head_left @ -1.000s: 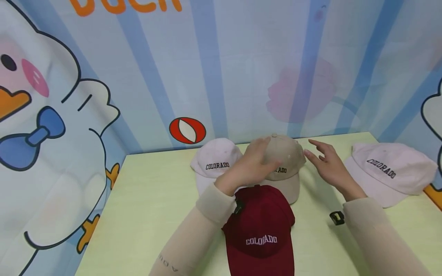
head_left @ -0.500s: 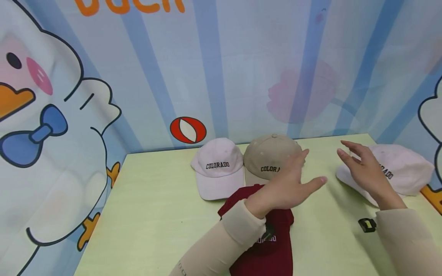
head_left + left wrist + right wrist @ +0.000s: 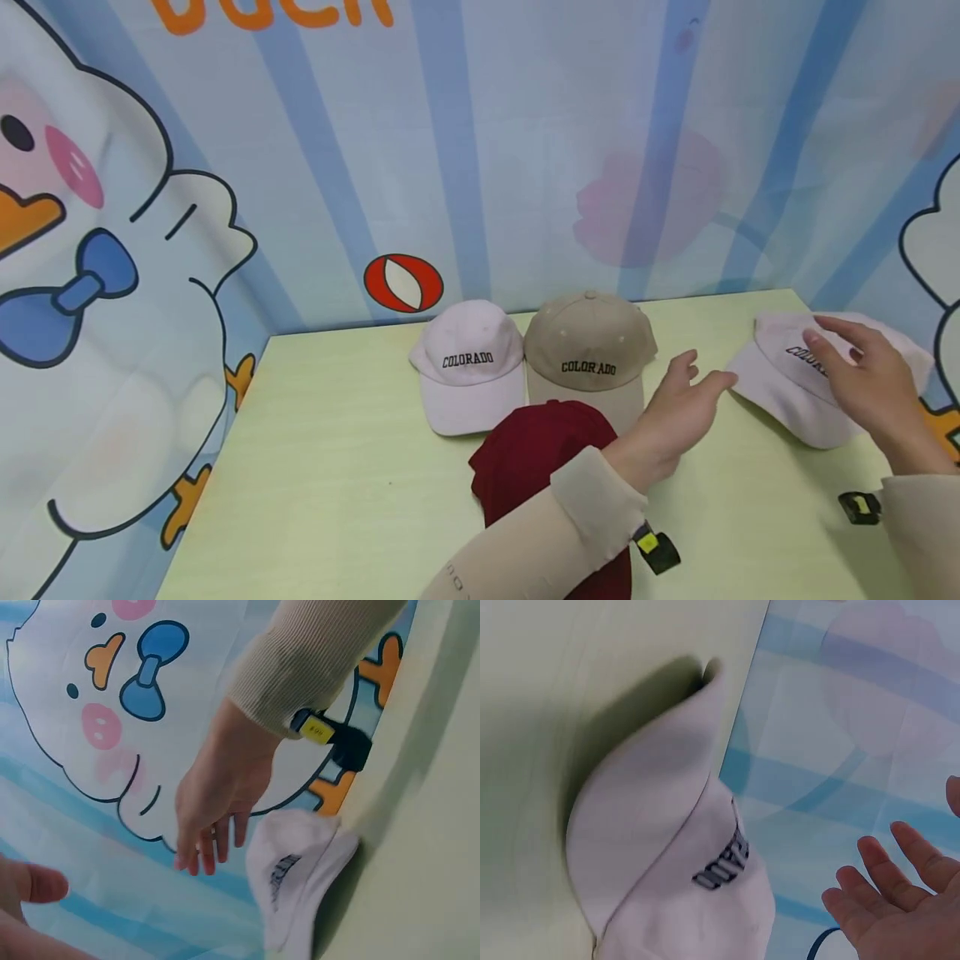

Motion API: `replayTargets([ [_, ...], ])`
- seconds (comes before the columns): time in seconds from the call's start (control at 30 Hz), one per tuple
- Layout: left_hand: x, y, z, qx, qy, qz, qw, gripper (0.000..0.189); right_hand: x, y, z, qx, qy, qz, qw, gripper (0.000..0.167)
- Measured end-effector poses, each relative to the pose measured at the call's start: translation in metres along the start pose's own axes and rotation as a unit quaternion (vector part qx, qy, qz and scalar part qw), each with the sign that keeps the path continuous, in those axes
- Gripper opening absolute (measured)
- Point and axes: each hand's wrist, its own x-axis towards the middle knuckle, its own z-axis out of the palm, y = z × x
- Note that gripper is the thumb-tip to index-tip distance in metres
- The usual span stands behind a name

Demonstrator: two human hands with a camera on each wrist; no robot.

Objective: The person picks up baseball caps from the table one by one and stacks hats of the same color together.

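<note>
My right hand [image 3: 873,383] hovers over the white cap [image 3: 806,400] at the right, fingers apart and loosely bent. In the right wrist view this hand [image 3: 900,900] has spread fingers beside the cap [image 3: 682,885], with a gap between them. My left hand [image 3: 671,421], palm turned toward the right, is in the air between the beige cap and that white cap, holding nothing. Its thumb [image 3: 41,883] shows in the left wrist view. My left forearm covers part of a dark red cap [image 3: 536,446], whose lettering is hidden.
Another white cap [image 3: 472,367] and a beige cap [image 3: 588,346] stand side by side near the back edge, both lettered COLORADO. The red cap overlaps their brims from the front. A printed cloth backdrop [image 3: 525,150] rises behind the pale yellow-green table [image 3: 322,467].
Both hands have moved right, away from the beige cap. The right hand now reaches over the right-hand white cap, and the left hand has followed partway. The right-hand cap's brim has shifted slightly left.
</note>
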Motion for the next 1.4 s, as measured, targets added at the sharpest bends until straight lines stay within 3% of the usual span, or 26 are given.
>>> replayTargets([
  [0.17,0.009,-0.012,0.026,-0.108,0.053,-0.034,0.9921,0.053,0.005,0.013,-0.016,-0.053,0.025,0.057,0.9966,0.067],
  [0.27,0.015,-0.021,0.038,-0.184,0.068,-0.038,0.9799,0.048,0.011,0.021,-0.024,-0.068,0.022,0.072,0.9949,0.070],
  [0.4,0.025,-0.030,0.053,-0.268,0.074,-0.046,0.9596,0.043,0.018,0.031,-0.030,-0.083,0.024,0.059,0.9945,0.071],
  [0.53,0.037,-0.035,0.063,-0.320,0.086,-0.065,0.9414,0.051,0.024,0.038,-0.032,-0.100,0.025,0.061,0.9928,0.073],
  [0.8,0.059,-0.051,0.076,-0.387,0.096,-0.085,0.9130,0.065,0.035,0.046,-0.034,-0.143,0.016,0.040,0.9888,0.076],
  [0.97,0.068,-0.061,0.086,-0.398,0.101,-0.099,0.9064,0.071,0.049,0.063,-0.031,-0.179,-0.012,0.055,0.9822,0.082],
  [1.17,0.075,-0.070,0.094,-0.388,0.103,-0.122,0.9076,0.071,0.056,0.074,-0.029,-0.209,-0.035,0.060,0.9753,0.090],
  [1.27,0.078,-0.073,0.096,-0.389,0.086,-0.130,0.9081,0.069,0.057,0.075,-0.032,-0.202,-0.049,0.072,0.9755,0.090],
  [1.4,0.081,-0.075,0.095,-0.399,0.051,-0.139,0.9049,0.066,0.079,0.115,-0.022,-0.192,-0.052,0.095,0.9754,0.105],
])
